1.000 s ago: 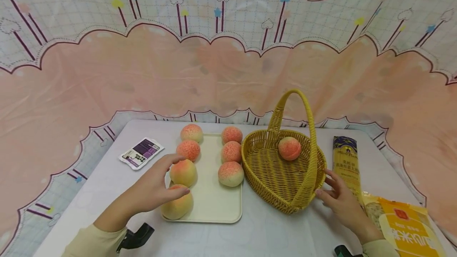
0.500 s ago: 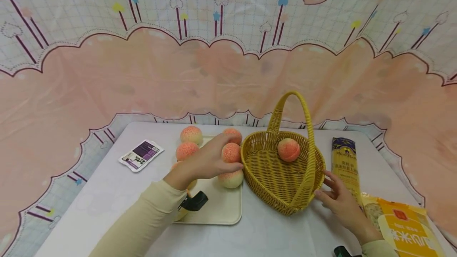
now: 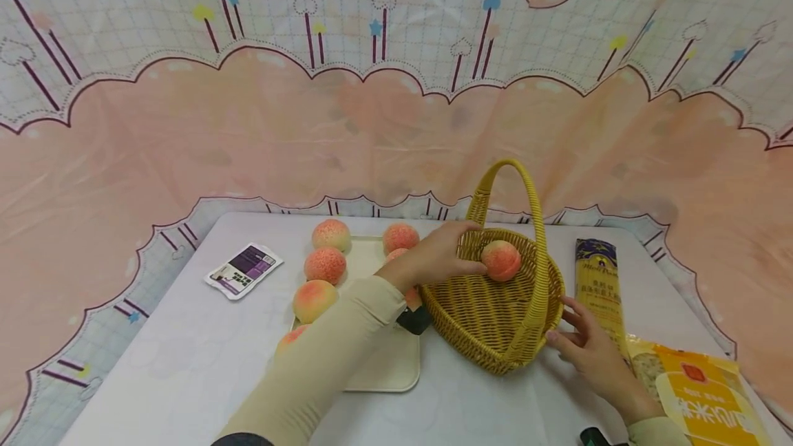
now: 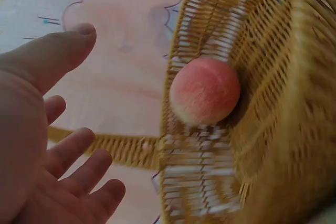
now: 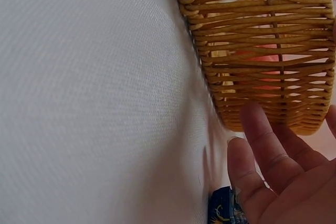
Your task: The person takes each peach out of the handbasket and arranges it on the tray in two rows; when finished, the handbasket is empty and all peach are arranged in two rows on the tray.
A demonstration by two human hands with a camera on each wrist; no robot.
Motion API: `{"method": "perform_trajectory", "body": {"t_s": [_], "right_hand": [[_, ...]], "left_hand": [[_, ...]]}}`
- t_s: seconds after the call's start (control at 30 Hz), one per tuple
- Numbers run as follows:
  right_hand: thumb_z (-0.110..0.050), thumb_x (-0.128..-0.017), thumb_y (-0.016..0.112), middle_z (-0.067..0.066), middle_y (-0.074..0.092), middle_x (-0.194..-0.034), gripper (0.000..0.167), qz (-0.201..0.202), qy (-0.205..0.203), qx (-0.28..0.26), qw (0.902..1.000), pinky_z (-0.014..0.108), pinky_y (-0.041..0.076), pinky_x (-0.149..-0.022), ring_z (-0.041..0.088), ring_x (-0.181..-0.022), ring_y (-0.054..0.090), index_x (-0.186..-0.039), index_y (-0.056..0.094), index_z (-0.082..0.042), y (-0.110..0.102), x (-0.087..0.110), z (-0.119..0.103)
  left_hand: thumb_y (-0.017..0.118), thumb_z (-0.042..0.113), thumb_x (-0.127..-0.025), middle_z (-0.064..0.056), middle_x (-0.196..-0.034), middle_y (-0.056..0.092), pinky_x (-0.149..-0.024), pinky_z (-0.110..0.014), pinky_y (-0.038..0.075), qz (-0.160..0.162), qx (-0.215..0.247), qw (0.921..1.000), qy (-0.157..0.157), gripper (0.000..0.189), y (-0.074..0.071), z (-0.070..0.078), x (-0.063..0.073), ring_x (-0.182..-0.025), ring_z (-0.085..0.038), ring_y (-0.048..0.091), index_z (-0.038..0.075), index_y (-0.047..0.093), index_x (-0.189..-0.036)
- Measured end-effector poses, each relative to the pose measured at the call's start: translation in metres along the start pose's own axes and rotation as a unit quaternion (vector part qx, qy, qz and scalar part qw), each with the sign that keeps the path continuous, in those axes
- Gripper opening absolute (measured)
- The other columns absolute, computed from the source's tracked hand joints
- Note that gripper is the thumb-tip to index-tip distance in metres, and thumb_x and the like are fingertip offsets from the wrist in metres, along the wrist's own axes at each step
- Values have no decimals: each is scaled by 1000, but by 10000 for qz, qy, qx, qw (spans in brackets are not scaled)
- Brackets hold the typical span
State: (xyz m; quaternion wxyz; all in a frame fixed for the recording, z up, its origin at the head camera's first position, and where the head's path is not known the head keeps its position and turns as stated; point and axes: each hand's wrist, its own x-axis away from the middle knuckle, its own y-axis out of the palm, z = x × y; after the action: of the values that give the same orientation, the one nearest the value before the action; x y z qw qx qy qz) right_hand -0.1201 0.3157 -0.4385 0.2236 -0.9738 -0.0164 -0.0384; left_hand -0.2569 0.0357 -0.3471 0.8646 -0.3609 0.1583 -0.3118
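Observation:
A yellow heart-shaped wicker basket (image 3: 483, 312) with a tall arched handle stands on the table, one pink peach (image 3: 501, 261) inside. My left hand (image 3: 442, 253) is over the basket's left part, fingers spread, with a small gap to that peach; in the left wrist view the hand (image 4: 63, 140) holds nothing. At the basket's right side, my right hand (image 3: 585, 343) touches the outer wall with relaxed fingers (image 5: 262, 140). Left of the basket, more peaches (image 3: 325, 265) line both sides of a cream tray (image 3: 387, 370); the left arm partly hides them.
A yellow spaghetti packet (image 3: 597, 281) lies right of the basket, and an orange-yellow food bag (image 3: 712, 391) is nearer the front. Far left is a small white and purple pouch (image 3: 244, 270). A printed cloth (image 3: 396, 136) hangs behind the table.
My left hand has swept right, from the tray's left peaches across the right ones to above the basket. My right hand stays at the basket's side.

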Motion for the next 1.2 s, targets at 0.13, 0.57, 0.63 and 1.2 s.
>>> {"method": "perform_trajectory", "body": {"t_s": [0.13, 0.57, 0.63, 1.2], "right_hand": [[-21, -101, 61, 40, 23, -152, 75, -26, 37, -38, 10000, 28, 54, -78, 44, -120, 56, -158, 15, -4, -1, 0, 1], [-19, -101, 62, 41, 25, -150, 73, 39, -126, 20, 9999, 29, 55, -77, 44, -117, 58, -156, 17, -2, -3, -1, -1], [-19, -101, 62, 42, 25, -150, 73, 27, -131, 0, 9999, 29, 55, -77, 45, -118, 57, -156, 17, -2, -3, -1, -1], [-14, -101, 61, 41, 25, -151, 73, -28, -51, -40, 10000, 28, 54, -78, 42, -119, 57, -157, 15, -2, -1, 0, 2]], "left_hand": [[75, 33, -91, -6, -155, 40, -113, -34, 33, -105, -6, 9999, -13, 74, 14, 7, -18, -142, -20, 35, 13, 40, -153], [74, 31, -92, -8, -148, 49, -104, -31, 41, -141, 344, 9989, -299, 74, 47, 6, -46, -130, -20, 49, 13, 37, -154], [73, 34, -92, -8, -146, 50, -102, -31, 43, -134, 315, 9986, -397, 74, 50, 6, -47, -128, -20, 51, 14, 37, -154], [74, 31, -91, -12, -144, 49, -101, -34, 45, -322, -193, 9966, -739, 77, 56, 3, -48, -128, -23, 50, 8, 35, -153]]}}
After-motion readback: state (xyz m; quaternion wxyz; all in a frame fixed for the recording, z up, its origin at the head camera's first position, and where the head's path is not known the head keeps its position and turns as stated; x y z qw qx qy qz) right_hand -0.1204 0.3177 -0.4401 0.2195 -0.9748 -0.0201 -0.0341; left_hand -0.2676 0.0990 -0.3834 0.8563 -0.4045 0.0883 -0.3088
